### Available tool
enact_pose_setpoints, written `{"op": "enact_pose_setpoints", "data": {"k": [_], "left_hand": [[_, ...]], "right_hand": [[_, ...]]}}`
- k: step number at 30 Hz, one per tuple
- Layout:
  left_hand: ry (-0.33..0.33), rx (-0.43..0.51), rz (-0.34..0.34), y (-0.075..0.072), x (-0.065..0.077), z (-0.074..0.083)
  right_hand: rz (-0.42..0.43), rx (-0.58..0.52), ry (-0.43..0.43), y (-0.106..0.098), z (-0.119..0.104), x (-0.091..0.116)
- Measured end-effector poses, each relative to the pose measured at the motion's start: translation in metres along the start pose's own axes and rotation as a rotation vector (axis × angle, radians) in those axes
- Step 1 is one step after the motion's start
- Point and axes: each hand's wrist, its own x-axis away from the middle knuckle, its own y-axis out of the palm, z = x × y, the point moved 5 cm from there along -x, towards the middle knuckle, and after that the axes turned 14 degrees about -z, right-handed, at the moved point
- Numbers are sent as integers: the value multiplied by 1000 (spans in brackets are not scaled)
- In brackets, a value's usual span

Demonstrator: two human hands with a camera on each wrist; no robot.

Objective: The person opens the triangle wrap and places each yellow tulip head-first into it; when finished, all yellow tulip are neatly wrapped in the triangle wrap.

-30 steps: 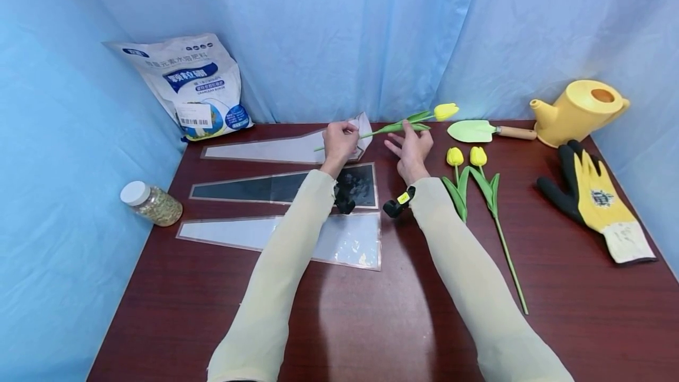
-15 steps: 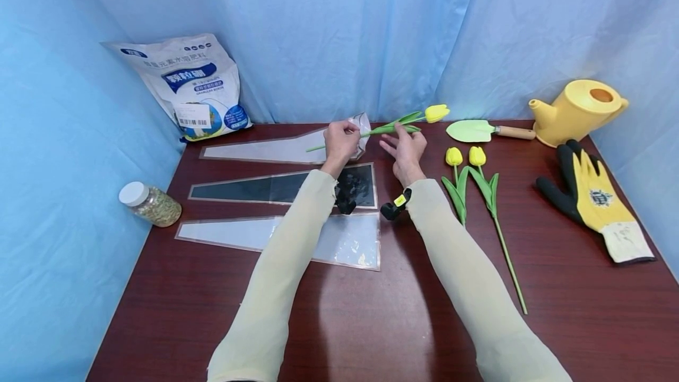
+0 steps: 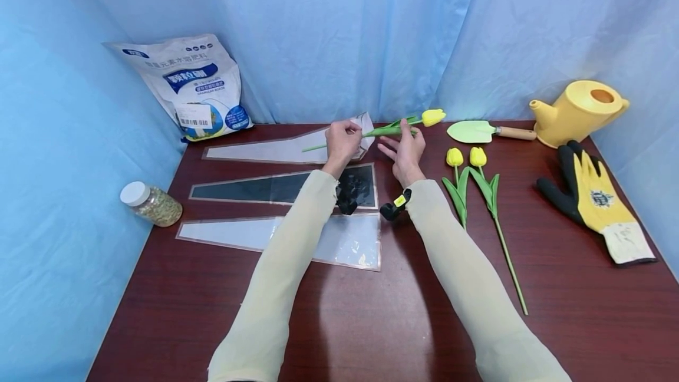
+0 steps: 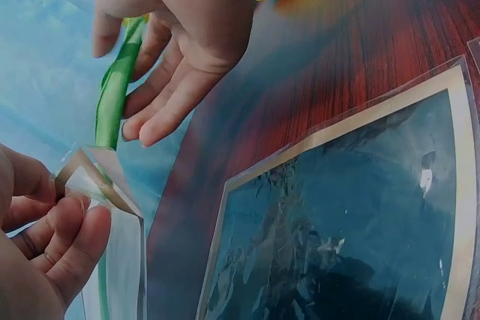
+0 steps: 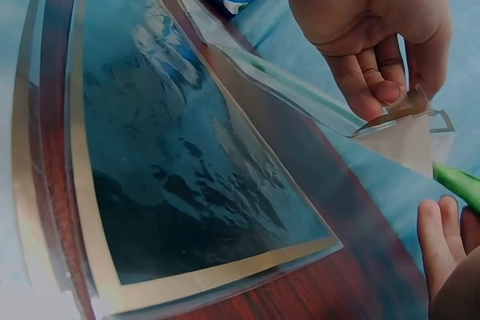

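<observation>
My left hand (image 3: 342, 141) pinches the wide mouth of a clear flower sleeve (image 3: 249, 152) with a white middle, at the back of the table. A yellow tulip (image 3: 434, 117) points its bloom to the right, and its green stem runs inside the sleeve. Just below the bloom, my right hand (image 3: 408, 149) grips the tulip by its leaves, several fingers spread. In the left wrist view, the leaves (image 4: 110, 103) enter the raised opening (image 4: 120, 185). From the right wrist, the thumb and fingertips of the left hand (image 5: 375, 20) hold the sleeve's edge.
Nearer lie a dark sleeve (image 3: 239, 189) and another white sleeve (image 3: 339, 240). Two tulips (image 3: 495, 211) lie right of the right arm. Around the edges are a trowel (image 3: 472, 131), watering can (image 3: 575, 114), glove (image 3: 599, 193), fertilizer bag (image 3: 185, 87) and lidded jar (image 3: 154, 204).
My right hand has moved slightly left with the tulip, and the stem tip has slid farther left along the sleeve. The left hand has stayed nearly still at the mouth.
</observation>
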Motion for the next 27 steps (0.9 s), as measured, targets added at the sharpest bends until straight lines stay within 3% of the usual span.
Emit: {"op": "enact_pose_setpoints", "data": {"k": [6,27], "left_hand": [[-1,1,-10,1,0,2],[12,-25,2,3,-1,5]], "right_hand": [[17,9,-31,-1,-1,2],[84,24,-4,2,1,5]]}}
